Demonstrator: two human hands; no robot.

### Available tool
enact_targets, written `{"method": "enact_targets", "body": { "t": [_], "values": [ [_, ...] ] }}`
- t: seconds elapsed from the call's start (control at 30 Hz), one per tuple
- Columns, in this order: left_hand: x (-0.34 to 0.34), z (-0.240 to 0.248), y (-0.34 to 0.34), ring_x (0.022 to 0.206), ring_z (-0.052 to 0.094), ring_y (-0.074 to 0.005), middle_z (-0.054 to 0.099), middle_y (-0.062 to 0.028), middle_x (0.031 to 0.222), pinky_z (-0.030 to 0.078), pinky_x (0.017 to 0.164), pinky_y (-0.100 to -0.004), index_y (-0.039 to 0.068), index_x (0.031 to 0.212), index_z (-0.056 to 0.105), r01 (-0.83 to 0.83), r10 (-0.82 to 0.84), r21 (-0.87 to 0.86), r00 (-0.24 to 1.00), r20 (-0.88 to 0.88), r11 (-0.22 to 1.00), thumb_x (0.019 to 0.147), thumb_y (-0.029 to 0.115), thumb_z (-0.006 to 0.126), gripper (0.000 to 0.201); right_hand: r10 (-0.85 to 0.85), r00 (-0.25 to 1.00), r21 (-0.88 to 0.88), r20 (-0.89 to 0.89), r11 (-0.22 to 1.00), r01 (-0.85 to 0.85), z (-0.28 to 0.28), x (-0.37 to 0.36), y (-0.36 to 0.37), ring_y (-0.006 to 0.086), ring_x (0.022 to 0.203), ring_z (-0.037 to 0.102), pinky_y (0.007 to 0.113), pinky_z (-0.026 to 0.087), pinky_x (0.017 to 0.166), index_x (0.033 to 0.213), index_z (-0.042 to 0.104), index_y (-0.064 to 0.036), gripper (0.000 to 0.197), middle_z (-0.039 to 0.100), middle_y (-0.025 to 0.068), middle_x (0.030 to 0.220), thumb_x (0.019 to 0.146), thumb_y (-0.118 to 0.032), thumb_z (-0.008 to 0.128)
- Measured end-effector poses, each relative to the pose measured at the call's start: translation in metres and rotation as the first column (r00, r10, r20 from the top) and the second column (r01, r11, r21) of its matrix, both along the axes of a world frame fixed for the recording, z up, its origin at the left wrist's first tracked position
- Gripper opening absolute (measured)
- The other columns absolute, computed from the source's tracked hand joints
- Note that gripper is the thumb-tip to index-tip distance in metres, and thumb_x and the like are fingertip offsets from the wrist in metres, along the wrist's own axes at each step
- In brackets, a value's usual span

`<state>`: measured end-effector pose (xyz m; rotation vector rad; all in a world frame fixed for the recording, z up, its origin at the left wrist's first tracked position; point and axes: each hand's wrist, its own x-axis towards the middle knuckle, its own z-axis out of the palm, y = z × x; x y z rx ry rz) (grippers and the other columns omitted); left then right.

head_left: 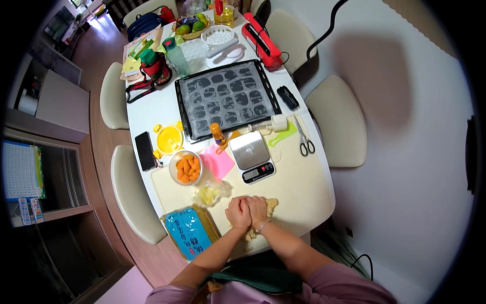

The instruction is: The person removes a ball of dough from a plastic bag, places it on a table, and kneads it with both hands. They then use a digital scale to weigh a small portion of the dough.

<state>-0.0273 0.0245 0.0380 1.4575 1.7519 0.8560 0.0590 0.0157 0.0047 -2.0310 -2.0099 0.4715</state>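
My left hand (237,213) and my right hand (257,209) press side by side on a lump of pale yellow, crumbly dough (272,204) at the near edge of the table. Their fingers are closed over it, and the hands cover most of the lump. Crumbly bits show between my wrists. Left of my left hand lies a large blue and tan package (190,232). Just beyond it sits a crumpled clear bag (210,194) with something pale yellow inside. A digital kitchen scale (250,152) stands ahead of my hands on the cream mat (298,202).
A tub of orange pieces (186,168), pink sheet (217,161), yellow lid (169,140), phone (145,151) and orange-capped bottle (217,134) stand left of the scale. Scissors (304,141) lie right. Beyond is a lined baking tray (227,96). Chairs (132,190) flank the table.
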Motion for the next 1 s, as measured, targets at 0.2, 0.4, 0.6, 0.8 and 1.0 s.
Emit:
{"method": "enact_targets", "body": {
  "t": [0.2,0.4,0.6,0.8,1.0],
  "values": [
    [0.002,0.003,0.01,0.082,0.069,-0.0315,0.072,-0.0121,0.091,0.053,0.073,-0.0408,0.01,0.096,0.071,-0.022,0.023,0.025,0.999,-0.042,0.999,0.097,0.021,0.054,0.021,0.053,0.999,0.04,0.004,0.998,-0.053,-0.001,0.003,0.014,0.0204,0.083,0.064,0.038,0.046,0.081,0.074,0.067,-0.0173,0.02,0.067,0.0005,0.076,0.087,-0.027,0.055],
    [-0.02,-0.011,0.014,0.091,0.066,-0.0324,0.071,-0.013,0.101,0.051,0.084,-0.0416,0.009,0.112,0.069,0.01,0.003,-0.075,0.985,0.171,0.997,0.099,0.028,0.056,0.027,0.09,0.994,-0.055,-0.067,0.994,-0.093,0.021,0.003,0.03,0.0237,0.083,0.065,0.04,0.046,0.077,0.078,0.072,-0.0153,0.023,0.067,0.0022,0.078,0.091,-0.028,0.057],
    [-0.074,0.024,-0.005,0.108,0.053,-0.0326,0.06,-0.0135,0.113,0.047,0.093,-0.0411,0.006,0.128,0.061,0.575,-0.564,0.054,0.814,-0.137,0.817,0.069,0.044,0.088,0.075,0.117,0.909,0.046,-0.401,0.993,-0.107,0.062,0.09,0.029,0.0338,0.091,0.064,0.044,0.053,0.082,0.09,0.069,-0.0044,0.036,0.066,0.013,0.096,0.093,-0.04,0.066],
    [-0.041,0.004,-0.024,0.1,0.056,-0.0356,0.06,-0.016,0.102,0.048,0.088,-0.0441,0.002,0.12,0.065,0.47,-0.474,-0.064,0.871,-0.128,0.88,0.058,0.049,0.092,0.083,-0.109,0.979,-0.174,-0.175,0.982,0.079,0.059,0.115,0.004,0.0365,0.085,0.066,0.047,0.054,0.078,0.083,0.071,-0.0015,0.053,0.068,0.0197,0.09,0.096,-0.052,0.059],
    [-0.019,-0.004,-0.044,0.095,0.057,-0.0337,0.061,-0.0129,0.095,0.048,0.085,-0.0438,0.004,0.11,0.07,0.406,-0.4,-0.007,0.898,-0.181,0.914,0.056,0.052,0.09,0.075,-0.593,0.706,-0.712,-0.387,0.679,0.18,0.049,0.158,0.036,0.0246,0.053,0.063,0.038,0.052,0.057,0.06,0.065,0.001,0.07,0.062,0.0115,0.053,0.097,-0.057,0.054]
  ]
}}
